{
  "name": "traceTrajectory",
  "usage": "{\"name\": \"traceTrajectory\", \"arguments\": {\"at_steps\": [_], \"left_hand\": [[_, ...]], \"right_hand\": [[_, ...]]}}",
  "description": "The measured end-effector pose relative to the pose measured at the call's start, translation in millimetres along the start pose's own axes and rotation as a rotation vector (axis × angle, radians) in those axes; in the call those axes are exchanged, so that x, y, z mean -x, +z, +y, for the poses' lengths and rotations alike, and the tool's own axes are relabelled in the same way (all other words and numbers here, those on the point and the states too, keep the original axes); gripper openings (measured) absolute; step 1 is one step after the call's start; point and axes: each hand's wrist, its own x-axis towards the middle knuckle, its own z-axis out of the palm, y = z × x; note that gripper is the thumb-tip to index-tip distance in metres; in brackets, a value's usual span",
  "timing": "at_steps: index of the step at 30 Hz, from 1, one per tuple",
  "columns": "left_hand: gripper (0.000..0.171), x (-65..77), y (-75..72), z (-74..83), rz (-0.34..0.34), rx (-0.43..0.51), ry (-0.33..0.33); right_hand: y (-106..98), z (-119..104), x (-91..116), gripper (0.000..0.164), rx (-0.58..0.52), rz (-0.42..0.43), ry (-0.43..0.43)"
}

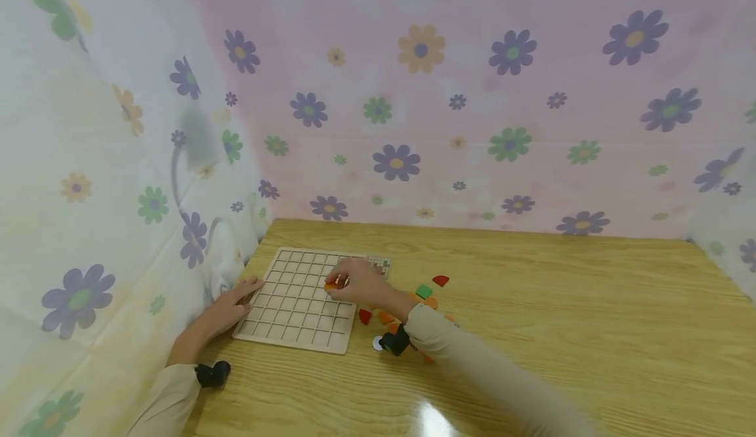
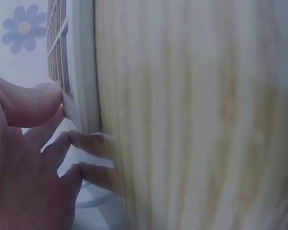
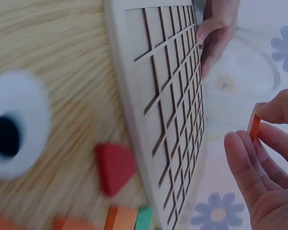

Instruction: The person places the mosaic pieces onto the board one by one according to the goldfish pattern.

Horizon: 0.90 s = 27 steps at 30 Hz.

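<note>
Head view: there's a pale board (image 1: 295, 335) with a grid of dark lines lying flat on the table (image 1: 561, 325). The right hand (image 1: 357, 281) is over the board's right side, and its grip is pinching 1 small orange piece (image 1: 330, 287). The left hand (image 1: 227, 306) is at the board's left edge, fingers loose rather than wrapped around anything. A small patterned card (image 1: 384, 265) is partly hidden behind the right hand. Right of the board you've got loose pieces: 1 red piece (image 1: 365, 317) just beside the edge, a green piece (image 1: 424, 291), another red one farther off, plus some orange pieces (image 1: 431, 303) partly under the right forearm. A white disc (image 1: 377, 342) sits near the right wrist's black camera (image 1: 394, 340). Flowery cloth (image 1: 472, 115) behind it all.

Left wrist view: thumb touches the board's edge by the grid lines, other fingers hang apart from each other down beside it, so that grip is pretty relaxed.

Right wrist view: the orange piece is edge-on between thumb and fingertips, clear of the board. The white disc has a black middle here, pretty blurry, with the red piece between it and the board.
</note>
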Motion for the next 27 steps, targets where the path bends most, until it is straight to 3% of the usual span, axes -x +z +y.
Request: {"name": "traceTrajectory", "arguments": {"at_steps": [8, 14, 22, 27], "left_hand": [[0.052, -7.7, 4.5, 1.1, 0.003, -0.012, 0.012], [0.053, -1.9, 2.4, 3.5, 0.013, -0.018, -0.006], [0.052, 1.7, -2.4, 4.5, 0.011, -0.004, 0.006], [0.052, 2.4, -0.5, 3.7, 0.012, -0.003, -0.005]], "right_hand": [[30, 9, -42, 0.016, -0.013, 0.008, 0.059], [52, 11, -74, 0.013, 0.002, -0.008, 0.054], [78, 10, -114, 0.004, 0.114, 0.025, 0.058], [96, 8, -131, 0.026, 0.18, 0.019, 0.087]]}}
